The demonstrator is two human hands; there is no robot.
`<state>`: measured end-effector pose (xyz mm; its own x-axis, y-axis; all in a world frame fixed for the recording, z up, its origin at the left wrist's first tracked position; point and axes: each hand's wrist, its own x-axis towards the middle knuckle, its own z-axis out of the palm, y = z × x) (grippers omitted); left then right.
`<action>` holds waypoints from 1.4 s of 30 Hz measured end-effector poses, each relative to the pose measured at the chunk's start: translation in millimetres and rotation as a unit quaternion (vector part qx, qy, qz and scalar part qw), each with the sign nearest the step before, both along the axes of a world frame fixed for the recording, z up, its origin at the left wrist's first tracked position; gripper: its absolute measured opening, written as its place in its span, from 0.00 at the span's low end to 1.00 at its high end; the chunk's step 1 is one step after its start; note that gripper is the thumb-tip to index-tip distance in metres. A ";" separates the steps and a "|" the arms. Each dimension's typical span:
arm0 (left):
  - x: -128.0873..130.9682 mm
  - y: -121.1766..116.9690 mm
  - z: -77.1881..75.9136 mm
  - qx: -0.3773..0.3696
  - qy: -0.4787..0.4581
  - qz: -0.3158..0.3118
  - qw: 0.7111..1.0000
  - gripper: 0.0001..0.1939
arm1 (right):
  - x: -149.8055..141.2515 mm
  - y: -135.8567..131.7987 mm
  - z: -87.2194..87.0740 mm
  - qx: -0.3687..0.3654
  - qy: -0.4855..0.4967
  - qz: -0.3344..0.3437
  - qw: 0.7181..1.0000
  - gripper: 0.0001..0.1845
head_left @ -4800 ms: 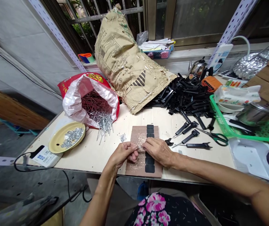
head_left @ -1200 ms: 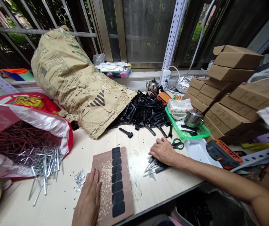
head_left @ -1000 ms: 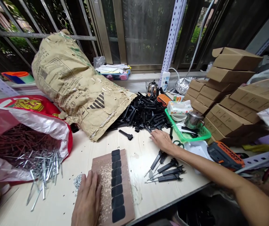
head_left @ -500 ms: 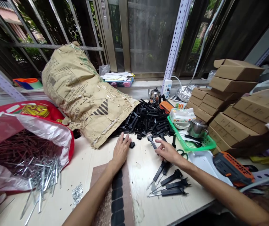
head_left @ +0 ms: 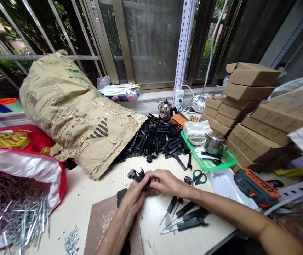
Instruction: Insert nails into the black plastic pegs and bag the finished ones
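My left hand (head_left: 137,196) is closed around black plastic pieces (head_left: 133,174), at least two, with a forked end and a blocky end sticking out past the fingers. My right hand (head_left: 164,181) meets it from the right, fingers bent and pressed at the near end of the same pieces; its fingertips are partly hidden. Below the left forearm lies a brown board (head_left: 97,221) with a row of black pads (head_left: 121,196), mostly covered by the arm. Several black handles with metal rods (head_left: 183,225) lie to the right, under my right forearm.
A heap of black pieces (head_left: 156,138) spills from a torn paper sack (head_left: 69,113). Metal rods (head_left: 24,216) stick out of a red-and-white bag (head_left: 53,170) at left. Scissors (head_left: 199,177), a green basket (head_left: 229,160), an orange-black battery tool (head_left: 257,187) and stacked cartons (head_left: 257,134) stand right.
My left hand left the board, reached to a black piece near the heap and lifted it. My right hand picked up another piece. Both hands have come together over the table's middle.
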<state>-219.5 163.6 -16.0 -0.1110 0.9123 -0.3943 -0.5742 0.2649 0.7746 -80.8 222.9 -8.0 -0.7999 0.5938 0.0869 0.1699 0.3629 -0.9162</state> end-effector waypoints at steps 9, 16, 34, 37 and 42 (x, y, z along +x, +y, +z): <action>-8.8 0.4 4.4 -0.025 0.011 0.091 0.995 0.15 | -31.4 96.9 14.4 0.207 -0.231 -0.293 0.904 0.12; -18.6 -2.8 16.1 -0.040 -0.025 0.123 0.991 0.21 | -30.7 78.4 9.5 0.180 -0.182 -0.297 0.920 0.20; -19.7 -7.3 16.0 0.034 0.034 0.130 0.990 0.20 | -74.4 118.9 17.1 0.245 -0.301 -0.238 0.890 0.17; -18.6 -8.5 16.9 0.023 0.042 0.141 0.989 0.18 | -76.5 119.3 13.3 0.264 -0.305 -0.225 0.887 0.16; -29.4 -16.1 21.1 0.012 0.055 0.159 0.986 0.18 | -46.9 118.1 32.2 0.320 -0.245 -0.242 0.882 0.14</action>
